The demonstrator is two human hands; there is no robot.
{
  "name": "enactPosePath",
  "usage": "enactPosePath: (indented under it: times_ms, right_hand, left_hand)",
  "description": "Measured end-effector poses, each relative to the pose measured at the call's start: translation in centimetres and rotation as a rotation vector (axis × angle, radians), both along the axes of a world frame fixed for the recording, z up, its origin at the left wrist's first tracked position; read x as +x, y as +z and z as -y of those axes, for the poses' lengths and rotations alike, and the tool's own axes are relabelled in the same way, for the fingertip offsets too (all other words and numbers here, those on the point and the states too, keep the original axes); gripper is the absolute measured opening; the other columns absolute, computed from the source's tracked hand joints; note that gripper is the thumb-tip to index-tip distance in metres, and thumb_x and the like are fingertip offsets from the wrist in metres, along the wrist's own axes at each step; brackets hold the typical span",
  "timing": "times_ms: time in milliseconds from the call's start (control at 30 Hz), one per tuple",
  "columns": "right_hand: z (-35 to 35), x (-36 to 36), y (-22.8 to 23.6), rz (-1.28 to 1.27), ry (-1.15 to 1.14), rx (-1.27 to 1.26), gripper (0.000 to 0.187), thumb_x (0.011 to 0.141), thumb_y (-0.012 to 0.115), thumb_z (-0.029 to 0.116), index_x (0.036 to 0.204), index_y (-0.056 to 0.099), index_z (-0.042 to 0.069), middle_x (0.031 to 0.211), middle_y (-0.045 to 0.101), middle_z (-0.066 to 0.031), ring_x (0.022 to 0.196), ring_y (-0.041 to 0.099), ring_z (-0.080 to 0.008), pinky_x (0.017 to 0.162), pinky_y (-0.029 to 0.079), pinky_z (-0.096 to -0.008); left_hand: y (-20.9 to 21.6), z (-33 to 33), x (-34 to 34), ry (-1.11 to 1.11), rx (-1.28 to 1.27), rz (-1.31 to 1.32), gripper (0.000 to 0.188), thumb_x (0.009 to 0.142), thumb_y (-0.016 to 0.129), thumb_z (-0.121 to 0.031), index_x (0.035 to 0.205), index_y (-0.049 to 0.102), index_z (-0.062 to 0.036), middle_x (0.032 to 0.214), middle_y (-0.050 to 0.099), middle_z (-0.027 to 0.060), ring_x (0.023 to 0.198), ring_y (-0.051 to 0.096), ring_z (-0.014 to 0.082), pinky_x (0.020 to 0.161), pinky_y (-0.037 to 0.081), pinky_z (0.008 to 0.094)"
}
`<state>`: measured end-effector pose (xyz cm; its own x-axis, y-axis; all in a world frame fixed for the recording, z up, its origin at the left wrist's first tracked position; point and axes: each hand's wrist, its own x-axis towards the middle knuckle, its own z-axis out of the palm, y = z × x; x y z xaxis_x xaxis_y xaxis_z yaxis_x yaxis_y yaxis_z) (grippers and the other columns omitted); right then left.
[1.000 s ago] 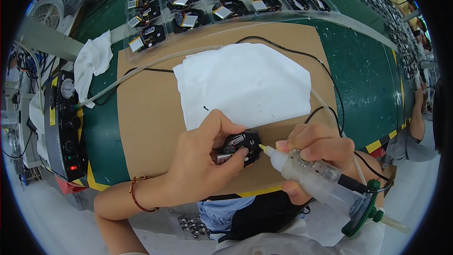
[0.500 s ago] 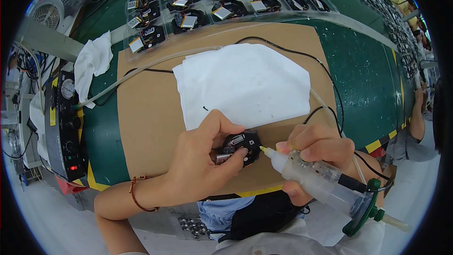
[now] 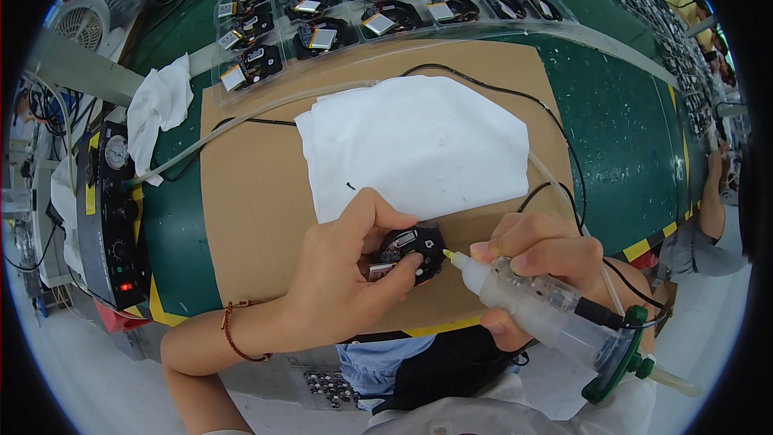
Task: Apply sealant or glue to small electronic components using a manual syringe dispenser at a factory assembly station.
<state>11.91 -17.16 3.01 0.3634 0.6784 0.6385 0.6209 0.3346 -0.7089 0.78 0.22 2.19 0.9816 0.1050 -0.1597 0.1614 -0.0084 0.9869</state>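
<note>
My left hand (image 3: 350, 266) pinches a small round black electronic housing (image 3: 427, 246) between thumb and fingers, above the near part of the cardboard sheet. Silvery parts show in the housing, though my thumb and fingers cover some of it. In my right hand (image 3: 541, 256) lies a translucent glue dispensing syringe (image 3: 535, 302), tilted, with a green cap at its rear end. Its yellow nozzle tip (image 3: 448, 254) is at the right edge of the housing; whether it touches cannot be made out.
A folded white cloth (image 3: 419, 149) lies on the brown cardboard (image 3: 250, 217). Behind it stands a clear compartment tray (image 3: 290, 76) of similar black housings. A black dispenser box with a gauge (image 3: 113, 217) sits at left. A hose (image 3: 266, 105) and black cable (image 3: 555, 117) cross the table.
The rear end of the syringe has shifted very slightly to the left. My left hand and the housing stay where they were.
</note>
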Motion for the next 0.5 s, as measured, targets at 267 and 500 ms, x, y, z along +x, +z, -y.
enactPosePath:
  times_ms: [267, 500]
  right_hand:
    - [-0.1, -0.2, -0.4, -0.062, 0.025, 0.078, 0.052, 0.062, 0.078, 0.019, 0.095, 0.043, 0.000, 0.078, 0.056, -0.0182, 0.060, 0.060, -0.0222, 0.047, 0.047, -0.0276]
    - [0.7, 2.2, 0.6, 0.007, -0.059, -0.022, 0.057, 0.069, 0.074, 0.012, 0.107, 0.031, 0.005, 0.097, 0.054, -0.0231, 0.081, 0.058, -0.0220, 0.069, 0.047, -0.0310]
  left_hand:
    - [0.3, -0.1, 0.0, -0.009, -0.018, -0.015, 0.024, 0.077, 0.058, 0.002, 0.093, 0.041, 0.0025, 0.073, 0.061, 0.0117, 0.062, 0.062, 0.0114, 0.050, 0.049, 0.0230]
    - [0.4, -0.4, 0.2, -0.036, -0.008, -0.020, 0.024, 0.077, 0.057, 0.001, 0.094, 0.040, 0.0025, 0.073, 0.061, 0.0118, 0.060, 0.062, 0.0129, 0.051, 0.050, 0.0243]
